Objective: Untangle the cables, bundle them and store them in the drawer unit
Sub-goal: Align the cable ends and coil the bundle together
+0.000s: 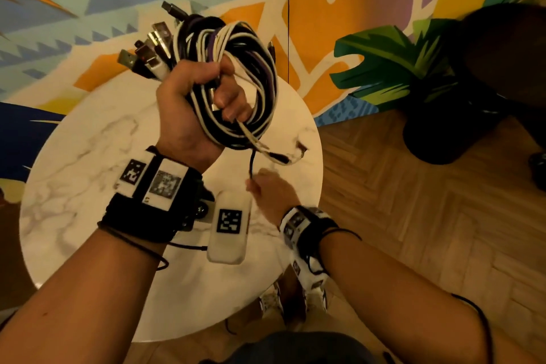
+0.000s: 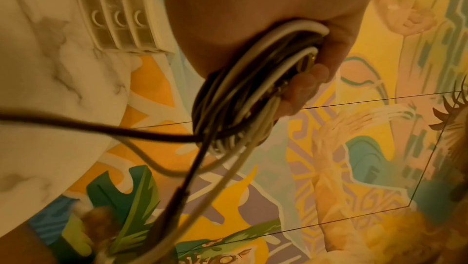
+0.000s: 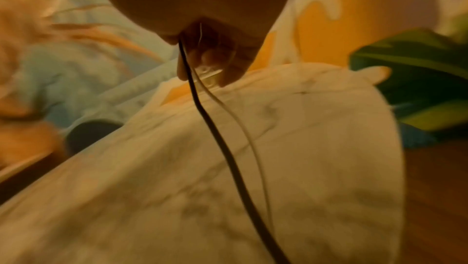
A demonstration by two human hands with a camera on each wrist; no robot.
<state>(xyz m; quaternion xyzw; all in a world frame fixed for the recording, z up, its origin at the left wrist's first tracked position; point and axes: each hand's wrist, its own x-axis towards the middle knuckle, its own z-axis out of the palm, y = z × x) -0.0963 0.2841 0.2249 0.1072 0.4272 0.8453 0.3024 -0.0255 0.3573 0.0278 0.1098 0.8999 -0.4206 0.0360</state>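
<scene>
My left hand is raised over the round marble table and grips a coiled bundle of black, white and purple cables. Several USB plugs stick out of the bundle at the upper left. A loose black cable hangs from the coil, and my right hand pinches its lower part just beneath the bundle. White cable ends dangle beside it. The left wrist view shows the coil in my fingers and a small translucent drawer unit on the table. The right wrist view is blurred, with the black cable running from my fingertips.
A dark round plant pot stands on the wooden floor right of the table. A painted mural wall lies behind. My shoes show below the table's near edge.
</scene>
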